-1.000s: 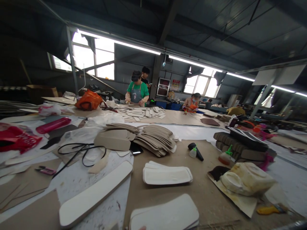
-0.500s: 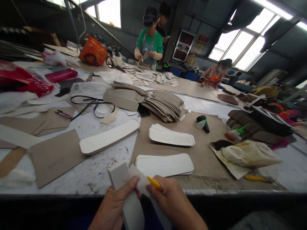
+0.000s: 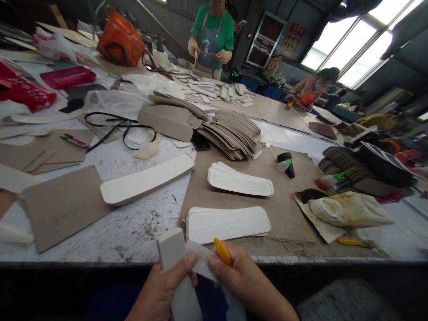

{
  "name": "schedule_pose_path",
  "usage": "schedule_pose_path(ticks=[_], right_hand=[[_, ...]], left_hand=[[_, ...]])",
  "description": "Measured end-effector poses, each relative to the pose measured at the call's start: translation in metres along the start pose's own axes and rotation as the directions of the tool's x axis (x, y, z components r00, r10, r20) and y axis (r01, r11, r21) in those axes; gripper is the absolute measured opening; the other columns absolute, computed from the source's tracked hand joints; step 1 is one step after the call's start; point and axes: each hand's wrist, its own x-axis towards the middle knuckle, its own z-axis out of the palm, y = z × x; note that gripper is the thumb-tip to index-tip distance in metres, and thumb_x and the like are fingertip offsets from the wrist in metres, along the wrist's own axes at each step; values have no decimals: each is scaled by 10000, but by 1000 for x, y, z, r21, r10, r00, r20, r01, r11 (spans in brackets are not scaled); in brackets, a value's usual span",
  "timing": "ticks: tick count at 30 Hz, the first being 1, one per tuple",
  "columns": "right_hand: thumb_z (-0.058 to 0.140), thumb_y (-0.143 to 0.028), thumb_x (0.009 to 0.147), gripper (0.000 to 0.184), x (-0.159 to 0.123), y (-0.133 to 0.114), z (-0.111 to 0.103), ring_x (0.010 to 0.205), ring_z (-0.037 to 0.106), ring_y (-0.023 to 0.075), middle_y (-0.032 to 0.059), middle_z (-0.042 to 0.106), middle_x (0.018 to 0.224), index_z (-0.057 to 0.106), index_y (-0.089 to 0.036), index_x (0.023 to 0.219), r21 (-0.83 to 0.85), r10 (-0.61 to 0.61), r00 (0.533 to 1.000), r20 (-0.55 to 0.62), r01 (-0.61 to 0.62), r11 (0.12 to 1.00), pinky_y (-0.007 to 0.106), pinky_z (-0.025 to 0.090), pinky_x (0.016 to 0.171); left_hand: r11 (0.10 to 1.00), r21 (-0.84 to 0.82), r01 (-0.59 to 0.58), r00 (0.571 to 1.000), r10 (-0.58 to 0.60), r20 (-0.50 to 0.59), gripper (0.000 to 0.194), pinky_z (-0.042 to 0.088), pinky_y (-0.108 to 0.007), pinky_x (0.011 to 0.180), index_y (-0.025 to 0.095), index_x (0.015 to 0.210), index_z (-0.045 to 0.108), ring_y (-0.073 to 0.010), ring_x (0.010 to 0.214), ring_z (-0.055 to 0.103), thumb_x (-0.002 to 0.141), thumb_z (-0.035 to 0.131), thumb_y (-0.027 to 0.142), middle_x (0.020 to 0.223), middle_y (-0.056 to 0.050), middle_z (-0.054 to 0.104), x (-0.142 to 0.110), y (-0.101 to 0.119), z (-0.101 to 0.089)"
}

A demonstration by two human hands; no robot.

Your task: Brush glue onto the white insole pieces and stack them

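My left hand (image 3: 163, 285) is closed round a long pale grey strip (image 3: 172, 249), its thumb pressing on the face. The strip's squared end points up toward the table edge. A thin whitish sheet (image 3: 203, 261) runs between the strip and my right hand (image 3: 242, 274), which pinches its edge. That same hand also holds a yellow-handled tool (image 3: 222, 252); only the handle's rounded end shows, the rest is hidden. Just beyond my hands lies a stack of white rounded strips (image 3: 227, 225), with a second white stack (image 3: 239, 180) behind it.
A longer cream stack (image 3: 147, 178) lies left, beside a grey-brown board (image 3: 63, 205). Fanned brown pieces (image 3: 230, 133) are piled behind. At right are a yellow-handled brush (image 3: 354, 242), a stained bottle (image 3: 347, 207) and dark stacked pieces (image 3: 351, 167). A person in green (image 3: 214, 35) works across the table.
The thin sheet is drawn further from the strip, with a wider dark blue gap between them. My right hand has shifted slightly right. The view has tilted downward.
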Motion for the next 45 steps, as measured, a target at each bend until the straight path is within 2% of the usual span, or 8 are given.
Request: schedule_pose_path(ticks=[4, 8, 15, 24, 30, 38, 41, 45], right_hand=[[504, -472, 896, 363, -3, 4, -31, 539, 427, 114, -42, 480, 565, 455, -212, 647, -203, 120, 986, -115, -142, 969, 244, 339, 538], [497, -395, 893, 329, 14, -7, -53, 538, 438, 113, -40, 504, 554, 482, -202, 627, -281, 120, 990, -79, -138, 950, 241, 339, 545], [537, -293, 886, 249, 55, -21, -51, 541, 472, 112, -39, 567, 558, 576, -174, 671, -393, 166, 986, 22, -144, 908, 229, 322, 535], [557, -290, 929, 224, 71, -26, -49, 613, 560, 147, 18, 681, 660, 701, -171, 804, -642, 224, 975, -1, -172, 747, 243, 333, 582], [561, -310, 939, 220, 72, -25, -48, 663, 613, 177, 41, 711, 704, 728, -177, 886, -710, 205, 978, -20, -159, 686, 256, 351, 609], [557, -339, 941, 235, 72, -27, -43, 729, 639, 207, 64, 724, 773, 732, -185, 919, -768, 160, 987, -15, -114, 630, 276, 336, 617], [578, -345, 929, 219, 58, -26, -58, 768, 643, 219, 77, 731, 839, 729, -188, 923, -802, 169, 985, -44, -136, 582, 282, 328, 623], [551, -292, 940, 202, 26, -14, -100, 763, 639, 211, 76, 717, 843, 704, -164, 908, -774, 198, 959, -201, -279, 568, 283, 352, 646]], left_hand=[[984, 147, -102, 984, 122, -134, 442, 379, -228, 553, 184, 782, 638, -126, 533, 499, 569, 844, 512, 488, 52, 584, 18, 11, -11], [943, 330, -40, 995, 68, -73, 478, 400, -252, 561, 165, 881, 636, -154, 530, 530, 562, 795, 484, 475, 44, 595, 30, 32, -10], [836, 546, 56, 996, -82, 23, 330, 378, -267, 499, 198, 673, 598, -149, 454, 489, 509, 708, 463, 445, 27, 575, 39, 53, 4], [818, 573, 50, 995, -92, 45, 216, 381, -284, 508, 216, 555, 591, -175, 439, 496, 543, 671, 416, 412, -13, 595, 48, 57, 2], [818, 563, 115, 990, -138, -2, 301, 386, -285, 511, 219, 511, 564, -171, 426, 491, 533, 723, 473, 403, -19, 587, 47, 58, 4], [749, 661, 52, 996, 10, -89, 365, 329, -294, 473, 231, 404, 522, -174, 365, 440, 586, 699, 494, 331, -27, 522, 54, 46, 6], [725, 688, 25, 998, 22, -59, 443, 371, -306, 532, 223, 339, 515, -183, 409, 472, 635, 691, 502, 349, -47, 532, 52, 46, 0], [693, 721, -12, 1000, 28, -10, 525, 370, -309, 565, 221, 315, 519, -200, 468, 497, 687, 677, 557, 386, -57, 551, 54, 44, -14]])
